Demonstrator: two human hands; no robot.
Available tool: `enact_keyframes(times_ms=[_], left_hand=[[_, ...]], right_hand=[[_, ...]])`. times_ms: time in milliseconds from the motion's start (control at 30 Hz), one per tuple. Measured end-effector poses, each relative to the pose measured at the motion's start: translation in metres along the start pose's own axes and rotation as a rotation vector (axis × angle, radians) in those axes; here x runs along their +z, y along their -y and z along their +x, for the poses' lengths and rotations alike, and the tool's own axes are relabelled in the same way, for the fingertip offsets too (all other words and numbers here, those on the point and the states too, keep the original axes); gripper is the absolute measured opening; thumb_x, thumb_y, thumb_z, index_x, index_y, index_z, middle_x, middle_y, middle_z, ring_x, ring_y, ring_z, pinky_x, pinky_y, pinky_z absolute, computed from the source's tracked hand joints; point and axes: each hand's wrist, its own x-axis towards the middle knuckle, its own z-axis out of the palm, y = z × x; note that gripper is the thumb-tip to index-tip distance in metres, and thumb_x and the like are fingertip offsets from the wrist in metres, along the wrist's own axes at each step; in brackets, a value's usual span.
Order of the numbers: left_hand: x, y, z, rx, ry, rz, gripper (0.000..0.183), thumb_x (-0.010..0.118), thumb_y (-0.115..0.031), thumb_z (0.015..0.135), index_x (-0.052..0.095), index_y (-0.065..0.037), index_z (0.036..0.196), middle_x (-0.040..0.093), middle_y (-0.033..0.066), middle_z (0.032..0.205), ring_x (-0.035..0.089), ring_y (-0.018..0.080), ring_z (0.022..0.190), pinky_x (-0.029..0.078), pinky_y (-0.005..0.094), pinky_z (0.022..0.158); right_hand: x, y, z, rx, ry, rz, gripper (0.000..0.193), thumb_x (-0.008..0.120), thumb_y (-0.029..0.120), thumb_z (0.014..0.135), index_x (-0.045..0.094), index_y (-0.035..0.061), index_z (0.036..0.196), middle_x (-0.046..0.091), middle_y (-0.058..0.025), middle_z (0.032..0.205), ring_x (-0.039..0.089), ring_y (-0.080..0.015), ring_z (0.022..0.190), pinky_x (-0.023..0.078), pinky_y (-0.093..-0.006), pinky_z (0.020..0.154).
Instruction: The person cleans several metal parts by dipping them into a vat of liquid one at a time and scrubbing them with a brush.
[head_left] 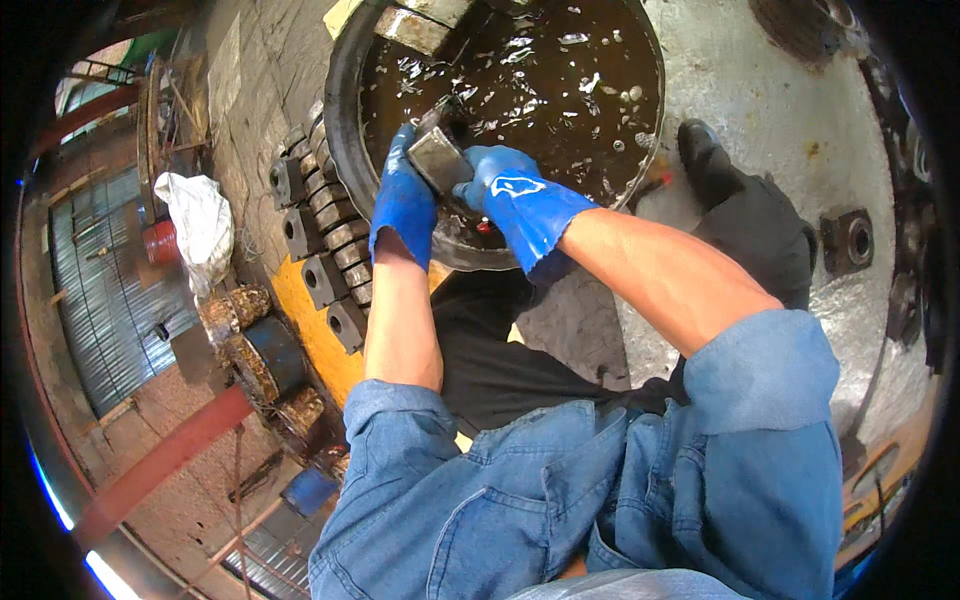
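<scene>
Metal block sits between both gloved hands, over the near-left part of the round tub. Left hand grips its left side; right hand curls in on its right side, so both are equally near, fingers partly hidden. Pale face looks up at the wearer, its longer edge slanting upper left to lower right; full depth can't be told. Block: boxy, dull grey, wet-looking, darker far side. Gloves smooth blue, rubbery. Tub black-walled, brown liquid with bright glints. Bored dark blocks lined up left, outside tub.
</scene>
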Motion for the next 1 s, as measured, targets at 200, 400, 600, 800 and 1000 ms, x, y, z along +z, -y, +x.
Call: enact_keyframes(times_ms=[200, 400, 600, 800, 1000], left_hand=[[0.009, -0.012, -0.029, 0.075, -0.023, -0.051, 0.049, 0.059, -0.043, 0.105, 0.066, -0.004, 0.134, 0.075, 0.0165, 0.116, 0.07, 0.0311, 0.107, 0.056, 0.0436, 0.098], [0.016, -0.034, -0.035, 0.276, -0.049, -0.121, 0.055, 0.065, -0.048, 0.1, 0.066, -0.004, 0.134, 0.075, 0.0162, 0.116, 0.071, 0.0326, 0.106, 0.058, 0.0485, 0.094], [0.046, -0.046, -0.069, 0.328, -0.066, -0.111, 0.049, 0.061, -0.042, 0.102, 0.066, -0.004, 0.133, 0.073, 0.0157, 0.123, 0.071, 0.0333, 0.106, 0.058, 0.0486, 0.097], [0.032, -0.048, -0.077, 0.412, -0.022, -0.138, 0.042, 0.063, -0.032, 0.104, 0.066, -0.002, 0.133, 0.072, 0.016, 0.125, 0.071, 0.0312, 0.108, 0.06, 0.0453, 0.094], [0.061, -0.041, -0.092, 0.428, -0.162, -0.004, 0.045, 0.063, -0.033, 0.104, 0.066, -0.002, 0.136, 0.071, 0.0153, 0.128, 0.07, 0.0286, 0.111, 0.057, 0.0408, 0.098]], right_hand=[[-0.009, 0.028, -0.028, -0.037, -0.025, -0.019, 0.046, 0.081, 0.037, 0.087, 0.071, 0.0055, 0.119, 0.074, -0.0225, 0.115, 0.069, -0.0419, 0.11, 0.055, -0.0498, 0.094], [-0.022, 0.042, -0.056, -0.272, -0.167, -0.011, 0.045, 0.083, 0.043, 0.082, 0.075, 0.0058, 0.107, 0.076, -0.0208, 0.102, 0.074, -0.0399, 0.1, 0.058, -0.0493, 0.089], [-0.03, 0.044, -0.064, -0.363, -0.276, -0.116, 0.028, 0.081, 0.031, 0.084, 0.077, 0.0088, 0.1, 0.078, -0.015, 0.096, 0.077, -0.0333, 0.093, 0.06, -0.0461, 0.08], [-0.017, 0.047, -0.077, -0.426, -0.343, -0.11, 0.026, 0.083, 0.028, 0.079, 0.077, 0.0094, 0.095, 0.078, -0.0124, 0.09, 0.077, -0.0313, 0.087, 0.06, -0.0445, 0.075], [-0.021, 0.045, -0.078, -0.311, -0.209, -0.175, 0.045, 0.086, 0.045, 0.08, 0.074, 0.0062, 0.099, 0.076, -0.0163, 0.091, 0.076, -0.0344, 0.088, 0.059, -0.0446, 0.078]])
